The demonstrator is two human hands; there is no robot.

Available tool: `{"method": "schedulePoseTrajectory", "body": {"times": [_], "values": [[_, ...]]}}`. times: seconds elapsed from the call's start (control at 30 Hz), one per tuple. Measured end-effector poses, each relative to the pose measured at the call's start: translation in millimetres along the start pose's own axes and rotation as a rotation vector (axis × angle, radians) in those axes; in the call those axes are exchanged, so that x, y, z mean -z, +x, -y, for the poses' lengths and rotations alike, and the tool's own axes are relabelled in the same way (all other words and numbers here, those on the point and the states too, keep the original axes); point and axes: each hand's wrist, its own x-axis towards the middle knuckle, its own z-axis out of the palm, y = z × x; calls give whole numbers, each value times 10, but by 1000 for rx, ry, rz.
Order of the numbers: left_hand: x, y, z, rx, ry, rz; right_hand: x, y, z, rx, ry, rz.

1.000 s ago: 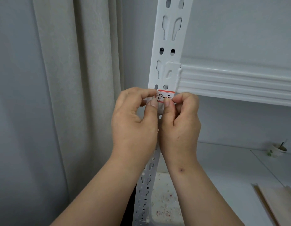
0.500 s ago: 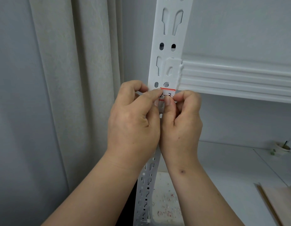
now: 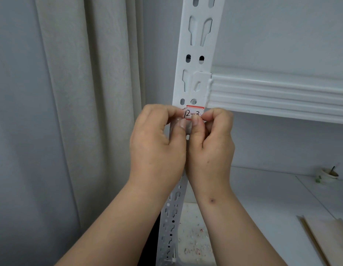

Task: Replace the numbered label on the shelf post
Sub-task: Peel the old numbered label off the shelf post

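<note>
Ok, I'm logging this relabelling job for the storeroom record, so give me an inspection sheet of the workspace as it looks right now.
Surface: white shelf board below, mostly bare; small paper scraps near the post's foot.
Job's things: white slotted shelf post; red-edged label reading "12-3" on the post, just below the shelf beam.
Clutter: small cup with something dark standing in it at far right; tan flat sheets at lower right.
Grippers: left hand and right hand both at the label, fingers on its lower edge and ends.
Cables: nothing seen.
Surroundings: pale curtain at left, grey wall behind.
</note>
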Motion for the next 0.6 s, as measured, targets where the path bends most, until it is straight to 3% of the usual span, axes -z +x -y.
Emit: {"method": "schedulePoseTrajectory", "body": {"times": [0.3,0.6], "values": [[-106,101,82,-125,45,-139,11,1,-15,15,10,11],[-168,181,184,-306,110,-157,2,-10,-32,25,39,14]]}}
